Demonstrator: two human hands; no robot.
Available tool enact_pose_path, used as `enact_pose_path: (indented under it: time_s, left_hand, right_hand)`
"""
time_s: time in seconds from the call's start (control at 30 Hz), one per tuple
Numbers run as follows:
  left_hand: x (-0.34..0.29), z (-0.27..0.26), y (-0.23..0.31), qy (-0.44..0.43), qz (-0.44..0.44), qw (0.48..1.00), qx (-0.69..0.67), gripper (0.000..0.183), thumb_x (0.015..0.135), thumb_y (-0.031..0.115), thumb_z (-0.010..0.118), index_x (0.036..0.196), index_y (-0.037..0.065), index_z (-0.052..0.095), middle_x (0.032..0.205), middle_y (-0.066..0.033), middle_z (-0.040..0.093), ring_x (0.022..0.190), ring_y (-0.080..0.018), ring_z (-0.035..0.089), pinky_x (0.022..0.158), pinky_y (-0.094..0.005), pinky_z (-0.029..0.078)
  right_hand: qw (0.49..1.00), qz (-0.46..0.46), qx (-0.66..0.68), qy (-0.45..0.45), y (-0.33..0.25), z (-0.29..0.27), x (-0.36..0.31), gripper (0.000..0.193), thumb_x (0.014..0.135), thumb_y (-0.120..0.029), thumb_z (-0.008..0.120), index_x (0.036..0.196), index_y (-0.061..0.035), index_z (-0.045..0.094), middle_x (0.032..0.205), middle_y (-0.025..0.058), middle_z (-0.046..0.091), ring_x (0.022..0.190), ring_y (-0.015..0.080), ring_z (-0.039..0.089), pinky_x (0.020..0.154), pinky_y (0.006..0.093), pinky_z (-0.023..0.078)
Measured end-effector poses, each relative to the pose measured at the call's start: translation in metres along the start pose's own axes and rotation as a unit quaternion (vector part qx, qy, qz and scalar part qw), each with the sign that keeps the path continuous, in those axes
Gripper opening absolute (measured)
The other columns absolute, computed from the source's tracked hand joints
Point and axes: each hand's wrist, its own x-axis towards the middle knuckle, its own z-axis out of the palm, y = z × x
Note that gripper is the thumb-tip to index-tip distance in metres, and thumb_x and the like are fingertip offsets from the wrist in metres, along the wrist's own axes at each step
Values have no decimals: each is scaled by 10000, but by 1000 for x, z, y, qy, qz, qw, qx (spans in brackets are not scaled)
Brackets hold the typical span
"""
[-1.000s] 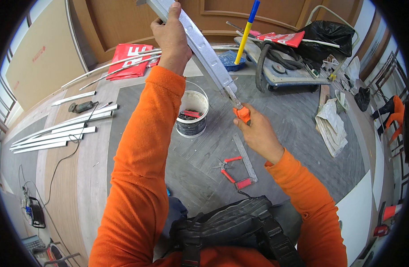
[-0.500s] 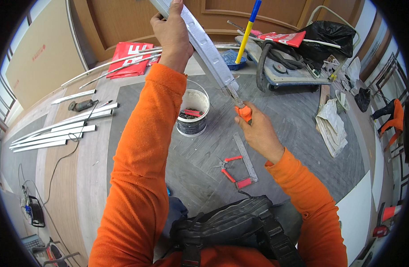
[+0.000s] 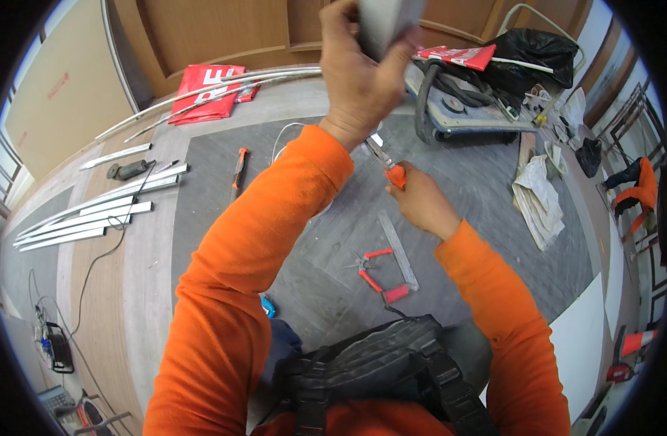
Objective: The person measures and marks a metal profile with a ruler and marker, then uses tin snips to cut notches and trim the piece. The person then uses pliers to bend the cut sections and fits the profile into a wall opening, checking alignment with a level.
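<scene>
My left hand (image 3: pixel 359 80) is raised at the top middle, closed around a grey metal channel (image 3: pixel 386 25). The channel's upper part runs out of the picture, and my hand and wrist cover much of the rest. Just below and to the right, my right hand (image 3: pixel 424 203) grips orange-handled snips (image 3: pixel 396 176). Their metal blades point up and left toward the channel's lower end near my left wrist; whether they touch it is hidden. On the grey floor below lie red-handled pliers (image 3: pixel 378 252) beside a metal square (image 3: pixel 397 251) with a red handle.
Left of my left arm lie an orange-and-black hand tool (image 3: pixel 239 174), several metal channels (image 3: pixel 123 207) and a corded power tool (image 3: pixel 130 170). A bucket is mostly hidden behind that arm. A loaded trolley (image 3: pixel 468 127) stands back right, near white cloth (image 3: pixel 540 207).
My left hand has swung right, turning the channel to a foreshortened angle. My left arm now covers most of the bucket. My right hand has barely moved and keeps hold of the snips.
</scene>
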Motion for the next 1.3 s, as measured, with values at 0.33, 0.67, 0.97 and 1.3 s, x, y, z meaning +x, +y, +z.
enact_pose_path:
  time_s: [0.33,0.67,0.97,1.3]
  left_hand:
    - [-54,17,6,-135,100,977,130,546,837,254,862,1218,45,532,1045,-98,625,879,-188,636,773,-300,528]
    - [20,-41,-38,-72,-218,973,8,551,961,485,715,1201,-1,618,1075,-147,694,857,-231,695,773,-358,544]
    - [29,-38,1,-197,-244,948,-58,479,970,377,730,1245,36,536,1025,-147,706,722,-190,667,641,-345,578]
    - [69,-102,-60,107,-381,917,-56,501,1019,412,587,1267,-16,508,973,-172,618,897,-336,681,718,-516,612]
  right_hand:
    - [996,26,25,-86,28,13,6,313,946,-203,687,1190,-11,641,1113,238,712,1096,446,655,923,495,518]
    - [964,1,236,-122,18,8,-5,327,907,-116,739,1212,-12,682,1061,126,732,971,229,668,887,369,508]
    - [899,-7,273,-341,29,-11,-6,359,901,-102,733,1232,26,677,1122,132,730,1040,229,658,972,351,487]
    - [952,-32,269,-145,19,23,-18,408,933,-138,727,1303,-4,624,1141,136,725,1068,247,670,969,371,496]
